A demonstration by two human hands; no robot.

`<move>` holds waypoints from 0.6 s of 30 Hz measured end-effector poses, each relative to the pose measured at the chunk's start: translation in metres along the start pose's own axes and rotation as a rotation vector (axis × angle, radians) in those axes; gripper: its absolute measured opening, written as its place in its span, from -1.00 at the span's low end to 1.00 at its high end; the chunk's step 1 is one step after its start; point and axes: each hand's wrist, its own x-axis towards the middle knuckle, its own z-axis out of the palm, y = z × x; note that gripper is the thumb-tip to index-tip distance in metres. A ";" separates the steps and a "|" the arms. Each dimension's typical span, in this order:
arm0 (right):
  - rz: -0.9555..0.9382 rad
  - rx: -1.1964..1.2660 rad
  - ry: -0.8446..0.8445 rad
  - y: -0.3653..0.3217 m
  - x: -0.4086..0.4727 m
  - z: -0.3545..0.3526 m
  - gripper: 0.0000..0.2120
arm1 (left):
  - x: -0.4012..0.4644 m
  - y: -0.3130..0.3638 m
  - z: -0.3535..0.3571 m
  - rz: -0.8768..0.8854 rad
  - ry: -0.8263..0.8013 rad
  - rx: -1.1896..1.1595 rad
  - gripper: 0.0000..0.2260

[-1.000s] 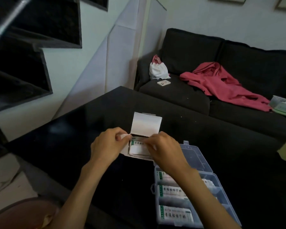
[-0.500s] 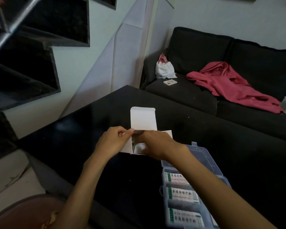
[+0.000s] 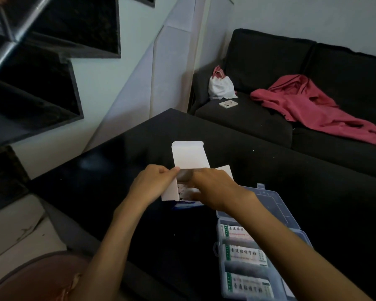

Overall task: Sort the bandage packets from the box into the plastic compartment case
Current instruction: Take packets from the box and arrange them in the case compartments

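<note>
A small white cardboard box (image 3: 190, 157) stands open on the black table (image 3: 291, 181), its lid flap upright. My left hand (image 3: 155, 181) pinches the box's left side flap. My right hand (image 3: 213, 190) reaches into the box's opening, fingers on the bandage packets (image 3: 182, 190) inside; whether it grips one is hidden. To the right lies the clear plastic compartment case (image 3: 267, 198), lid open. White packets with green stripes (image 3: 245, 255) fill three of its left compartments.
A black sofa (image 3: 269, 61) stands behind the table with a red garment (image 3: 313, 105), a white bag (image 3: 220, 86) and a phone (image 3: 228, 103) on it. Dark stair steps (image 3: 30, 83) rise at the left. The table's near-left edge drops to the floor.
My right hand has gone from the box's front edge deeper into its opening. The box now stands more upright with its lid flap raised. The camera view shifted slightly.
</note>
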 end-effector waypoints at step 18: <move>0.206 0.426 0.324 0.024 -0.018 0.005 -0.85 | -0.007 0.001 0.008 0.025 0.163 0.137 -0.70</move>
